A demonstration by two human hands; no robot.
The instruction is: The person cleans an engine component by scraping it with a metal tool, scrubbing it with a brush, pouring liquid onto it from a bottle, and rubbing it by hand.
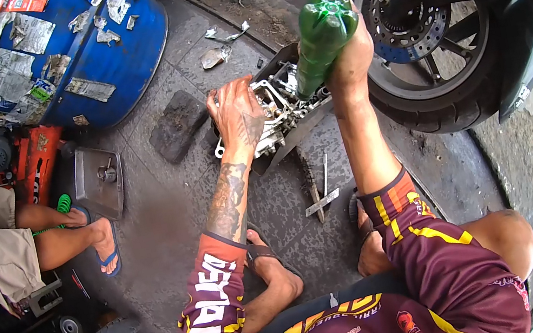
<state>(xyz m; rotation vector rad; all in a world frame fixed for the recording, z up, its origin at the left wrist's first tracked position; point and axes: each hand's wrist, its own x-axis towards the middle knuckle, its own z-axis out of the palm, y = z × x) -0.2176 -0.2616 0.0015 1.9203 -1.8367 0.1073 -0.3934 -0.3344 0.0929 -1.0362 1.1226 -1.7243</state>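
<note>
My right hand (352, 55) is wrapped round a green plastic bottle (321, 32). The bottle is tipped with its base up, and its lower end is over a metal engine part (277, 104). Whether anything flows from the bottle I cannot tell. My left hand (238, 116) grips the left end of the engine part, fingers bent over its top edge; some fingertips are hidden. Beneath the engine part is a dark tray (311, 116) on the floor.
A blue drum (127, 66) stands at upper left, a motorcycle wheel (433, 37) at right. Another person's sandalled foot (106, 244) is at left beside a metal tray (99, 185). Hand tools (324, 200) lie between my feet, and a dark flat block (179, 126) lies nearby.
</note>
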